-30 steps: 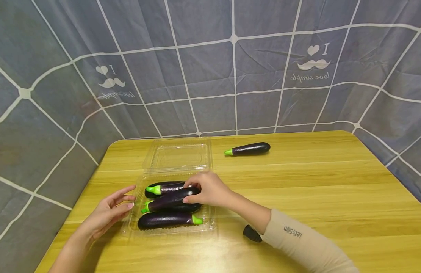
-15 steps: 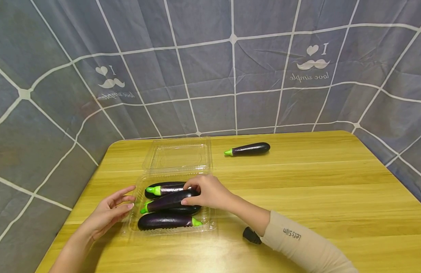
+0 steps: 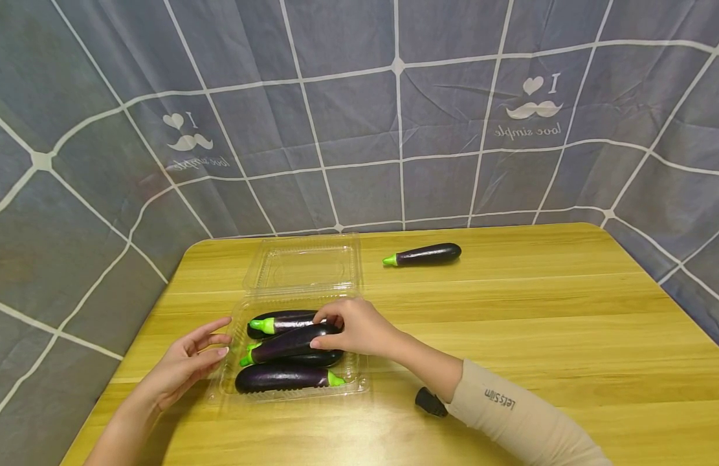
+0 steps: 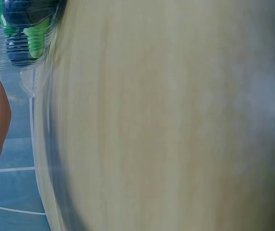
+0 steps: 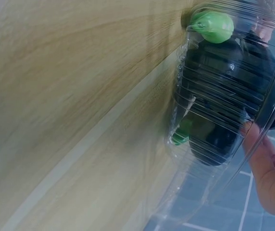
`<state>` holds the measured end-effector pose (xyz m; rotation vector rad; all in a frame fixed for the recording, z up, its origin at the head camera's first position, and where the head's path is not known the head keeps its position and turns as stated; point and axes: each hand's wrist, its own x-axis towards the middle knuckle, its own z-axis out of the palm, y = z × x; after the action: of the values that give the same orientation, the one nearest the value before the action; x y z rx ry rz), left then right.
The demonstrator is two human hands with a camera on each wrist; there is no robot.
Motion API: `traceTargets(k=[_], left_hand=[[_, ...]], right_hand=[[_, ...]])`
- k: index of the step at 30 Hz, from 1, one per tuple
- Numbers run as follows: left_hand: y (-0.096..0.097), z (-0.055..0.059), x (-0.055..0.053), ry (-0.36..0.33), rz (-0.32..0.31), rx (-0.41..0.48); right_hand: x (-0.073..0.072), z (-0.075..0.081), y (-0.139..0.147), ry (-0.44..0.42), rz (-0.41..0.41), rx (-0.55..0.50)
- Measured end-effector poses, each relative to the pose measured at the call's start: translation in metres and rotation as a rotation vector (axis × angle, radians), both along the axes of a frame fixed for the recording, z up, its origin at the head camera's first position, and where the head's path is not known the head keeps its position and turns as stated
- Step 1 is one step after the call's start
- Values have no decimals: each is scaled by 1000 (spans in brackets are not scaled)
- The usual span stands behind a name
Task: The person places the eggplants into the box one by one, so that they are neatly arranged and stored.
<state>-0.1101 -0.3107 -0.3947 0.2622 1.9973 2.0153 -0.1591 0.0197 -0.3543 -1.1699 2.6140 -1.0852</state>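
Inside the box [image 3: 353,369], the right hand [image 3: 361,329] pinches the top eggplant [image 3: 286,343], apparently settling it among the other eggplants [image 3: 283,377]; left of the box, the left hand [image 3: 183,367] hovers, loosely spread. The next move likely calls for a gentle release.

Head view downward, wrist views close (sideways)

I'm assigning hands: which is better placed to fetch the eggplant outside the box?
Probably the right hand: it's nearer the loose eggplant, though gripping another eggplant; the left hand is at the box's left edge.
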Motion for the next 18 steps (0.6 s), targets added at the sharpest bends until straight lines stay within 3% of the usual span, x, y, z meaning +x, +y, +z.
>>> traceTargets(k=[18], left_hand=[[0, 0, 0, 4, -11, 12]], right_hand=[[-5, 0, 11, -98, -20, -65]])
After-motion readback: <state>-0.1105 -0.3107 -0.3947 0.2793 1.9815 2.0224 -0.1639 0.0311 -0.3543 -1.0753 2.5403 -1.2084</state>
